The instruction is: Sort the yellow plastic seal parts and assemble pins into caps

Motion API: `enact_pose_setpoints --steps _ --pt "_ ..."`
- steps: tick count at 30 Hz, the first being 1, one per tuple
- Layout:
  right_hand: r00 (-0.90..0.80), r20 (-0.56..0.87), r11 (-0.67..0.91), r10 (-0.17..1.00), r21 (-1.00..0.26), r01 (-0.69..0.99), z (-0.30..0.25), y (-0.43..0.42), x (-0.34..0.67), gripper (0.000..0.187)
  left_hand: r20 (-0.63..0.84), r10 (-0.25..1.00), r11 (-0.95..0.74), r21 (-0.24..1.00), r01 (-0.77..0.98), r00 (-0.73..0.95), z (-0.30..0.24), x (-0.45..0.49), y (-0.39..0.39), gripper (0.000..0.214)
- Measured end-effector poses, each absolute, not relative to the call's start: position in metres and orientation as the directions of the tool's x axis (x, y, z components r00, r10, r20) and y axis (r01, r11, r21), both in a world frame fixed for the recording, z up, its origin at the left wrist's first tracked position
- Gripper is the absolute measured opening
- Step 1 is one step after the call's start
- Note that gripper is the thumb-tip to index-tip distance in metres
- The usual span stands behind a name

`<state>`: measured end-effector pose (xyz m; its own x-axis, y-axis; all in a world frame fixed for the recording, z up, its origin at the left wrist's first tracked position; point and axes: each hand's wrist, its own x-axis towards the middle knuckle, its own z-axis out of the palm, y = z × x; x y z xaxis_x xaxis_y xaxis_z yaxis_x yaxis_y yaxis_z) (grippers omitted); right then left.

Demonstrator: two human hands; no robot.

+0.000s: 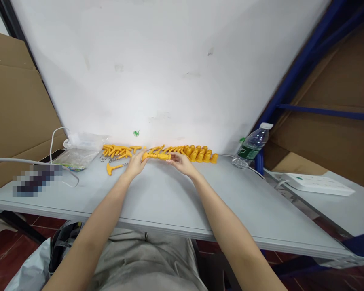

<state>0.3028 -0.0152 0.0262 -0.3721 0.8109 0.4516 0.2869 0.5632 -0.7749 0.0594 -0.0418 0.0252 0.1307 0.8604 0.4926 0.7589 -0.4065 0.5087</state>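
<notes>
My left hand [135,163] grips the left end of a long yellow plastic piece [157,156] with a ridged middle. At the other end, the fingers of my right hand [183,163] are closed on the same piece, which lies level between my hands just above the table. Left of my left hand are several yellow T-shaped handles [113,151] with metal chains, and a single T-shaped handle [111,168] sits closer to me. Behind my right hand runs a row of slim yellow pieces [172,150], partly hidden. Several yellow cup-shaped pieces [206,155] stand to its right.
A white panel [182,72] rises behind the grey table [166,198]. On the right are a tilted water bottle [252,145], a blue metal frame [286,87] and a white power strip [318,184]. Plastic bags [79,155] and a white cable [51,141] lie left.
</notes>
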Motion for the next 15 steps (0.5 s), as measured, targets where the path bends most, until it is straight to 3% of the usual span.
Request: enact_pose_setpoints --steps 3,7,10,15 --pt "-0.336 0.371 0.468 0.866 -0.838 0.280 0.032 -0.022 0.297 0.059 0.484 0.864 -0.416 0.527 0.741 0.142 0.026 0.061 -0.044 0.041" --pt "-0.160 0.260 0.296 0.952 -0.914 0.276 0.033 -0.025 0.289 0.070 0.488 0.860 -0.433 0.539 0.722 0.151 0.025 0.066 -0.046 0.041" --pt "-0.161 0.164 0.206 0.973 -0.934 0.292 0.034 -0.026 0.289 0.072 0.492 0.861 -0.424 0.548 0.720 0.133 0.024 0.067 -0.045 0.040" --pt "-0.317 0.193 0.278 0.929 -0.927 0.251 0.038 -0.028 0.301 0.049 0.462 0.881 -0.386 0.572 0.724 0.104 0.025 0.063 -0.043 0.042"
